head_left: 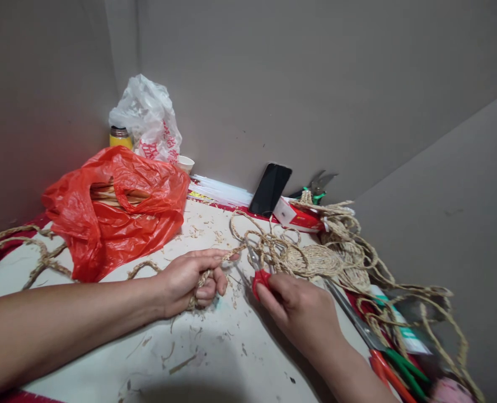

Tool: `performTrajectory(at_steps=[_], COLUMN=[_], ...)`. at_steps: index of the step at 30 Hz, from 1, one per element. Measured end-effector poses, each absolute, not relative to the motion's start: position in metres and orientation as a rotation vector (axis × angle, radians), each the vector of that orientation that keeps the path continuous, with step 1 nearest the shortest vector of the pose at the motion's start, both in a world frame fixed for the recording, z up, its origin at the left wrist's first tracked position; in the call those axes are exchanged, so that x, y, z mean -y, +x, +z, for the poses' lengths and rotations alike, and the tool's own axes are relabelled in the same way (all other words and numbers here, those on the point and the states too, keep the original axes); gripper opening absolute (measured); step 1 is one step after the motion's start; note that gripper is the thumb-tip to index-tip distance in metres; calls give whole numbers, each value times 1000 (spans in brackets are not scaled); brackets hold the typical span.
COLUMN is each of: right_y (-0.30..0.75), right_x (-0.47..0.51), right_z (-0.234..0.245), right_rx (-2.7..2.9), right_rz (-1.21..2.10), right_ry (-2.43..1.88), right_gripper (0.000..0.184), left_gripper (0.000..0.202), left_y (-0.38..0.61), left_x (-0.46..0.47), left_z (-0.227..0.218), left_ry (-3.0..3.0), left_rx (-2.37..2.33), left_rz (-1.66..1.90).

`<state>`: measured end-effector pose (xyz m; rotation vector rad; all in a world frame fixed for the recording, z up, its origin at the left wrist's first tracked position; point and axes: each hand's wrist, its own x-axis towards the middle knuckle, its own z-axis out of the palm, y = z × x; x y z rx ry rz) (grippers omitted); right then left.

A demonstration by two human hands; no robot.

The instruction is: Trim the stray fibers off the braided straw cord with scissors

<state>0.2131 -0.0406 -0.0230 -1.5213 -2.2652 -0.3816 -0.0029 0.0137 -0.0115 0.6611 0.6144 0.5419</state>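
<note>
My left hand (pixel 202 278) is closed around a braided straw rope (pixel 233 254), whose strand runs out past the fingertips to the right. In my right hand (pixel 301 310) is a pair of scissors with red handles (pixel 260 281). The blades (pixel 252 255) point up and away, close beside the rope; whether they touch it I cannot tell. Behind the blades lies a tangle of the same rope (pixel 269 246), joined by a flat coiled woven straw piece (pixel 313 259).
A red plastic bag (pixel 139 240) with straw inside lies at the left. Behind it stand a white bag (pixel 145 112) and a yellow jar (pixel 120 139). A phone (pixel 271 189) leans at the back wall. Long shears (pixel 357 319) lie along the right edge. Straw scraps litter the white tabletop (pixel 148 358).
</note>
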Motion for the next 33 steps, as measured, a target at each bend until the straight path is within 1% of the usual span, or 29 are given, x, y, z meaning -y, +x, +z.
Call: performTrajectory(at_steps=[5,9,17,21,25,30,33], right_y=[208,200,213,209,202,207,212], right_x=[41,43,41,42,44,43,42], right_z=[-19,-15,-23,-18,-14,-17,-20], right_rx=[2264,2298,2245,2254,2318,2348,2295], right_rz=[-335,-376,-312,-293,-320,-338,-322], right_ry=[-1552,-1563,-1583,-1579,-1601,-1578,-1591], right_gripper=[30,26,38,32,27,36,38], left_gripper=[36,38,38,43,41,41,42], left_y=[-4,-4,-3,-3,-4,-3,-3], left_x=[-14,-14,-13,-14,-14,-14,-14], left_z=[-13,-17,-18,-17,-17,-17,-19], left_ry=[646,662,680,660,665,693,706], left_rx=[-629,-618,-600,-600,-612,-604,-588], left_rz=[561,546,532,540,543,539,536])
